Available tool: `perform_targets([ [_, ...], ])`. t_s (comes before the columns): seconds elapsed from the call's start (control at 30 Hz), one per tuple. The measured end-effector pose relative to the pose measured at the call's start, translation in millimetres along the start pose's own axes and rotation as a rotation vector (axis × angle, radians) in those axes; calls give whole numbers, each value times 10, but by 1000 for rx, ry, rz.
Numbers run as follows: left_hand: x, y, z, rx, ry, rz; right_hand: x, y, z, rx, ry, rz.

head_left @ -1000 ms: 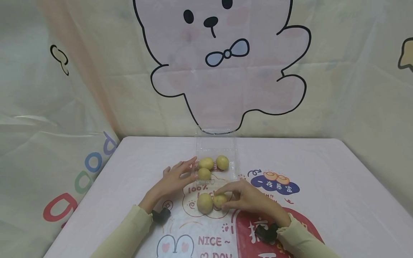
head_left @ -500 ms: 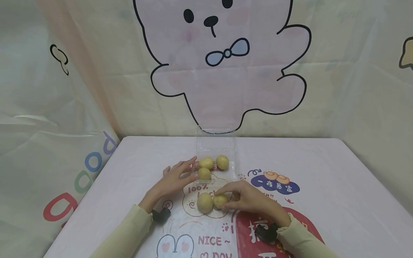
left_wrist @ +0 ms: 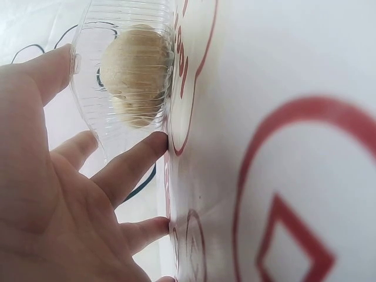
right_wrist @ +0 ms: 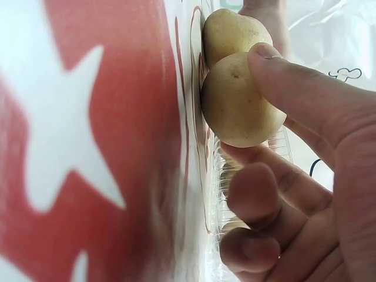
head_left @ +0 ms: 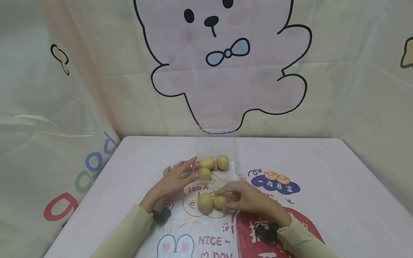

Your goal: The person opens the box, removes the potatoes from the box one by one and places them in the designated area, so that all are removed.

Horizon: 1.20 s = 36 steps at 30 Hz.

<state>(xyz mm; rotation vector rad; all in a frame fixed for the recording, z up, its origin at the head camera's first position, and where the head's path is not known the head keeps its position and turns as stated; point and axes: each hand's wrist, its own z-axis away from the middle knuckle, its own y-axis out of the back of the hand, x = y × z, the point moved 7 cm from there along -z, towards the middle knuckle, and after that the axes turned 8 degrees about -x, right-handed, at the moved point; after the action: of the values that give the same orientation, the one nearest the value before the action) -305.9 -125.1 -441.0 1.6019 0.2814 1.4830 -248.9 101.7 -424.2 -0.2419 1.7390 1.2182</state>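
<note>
A clear plastic clamshell box [head_left: 233, 175] stands mid-table with its lid raised at the back. Three small yellowish potatoes [head_left: 222, 162] lie inside it. My left hand [head_left: 175, 179], fingers spread and fairly straight, touches the box's left side; the left wrist view shows the thumb against its rim. In front of the box, my right hand [head_left: 246, 196] pinches a potato [right_wrist: 238, 103] between thumb and index finger, the other fingers curled. That potato rests on the table, against a slightly larger potato [head_left: 204, 203] on its left.
The white table [head_left: 155, 150] carries a printed cover with red and blue drawings and lettering. Hanging sheets with a cartoon animal [head_left: 219, 86] close off the back and sides. A black wrist camera [head_left: 267, 233] sits on the right wrist, another [head_left: 161, 215] on the left.
</note>
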Motion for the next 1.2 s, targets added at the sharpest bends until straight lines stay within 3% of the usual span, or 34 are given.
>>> perform_targets([
  [0.83,11,2,7,-1,5,-14,-67,27,-3,9,49,15],
  [1.2,1,-1,3,2,16,-16,-121,132,23,118,86,97],
])
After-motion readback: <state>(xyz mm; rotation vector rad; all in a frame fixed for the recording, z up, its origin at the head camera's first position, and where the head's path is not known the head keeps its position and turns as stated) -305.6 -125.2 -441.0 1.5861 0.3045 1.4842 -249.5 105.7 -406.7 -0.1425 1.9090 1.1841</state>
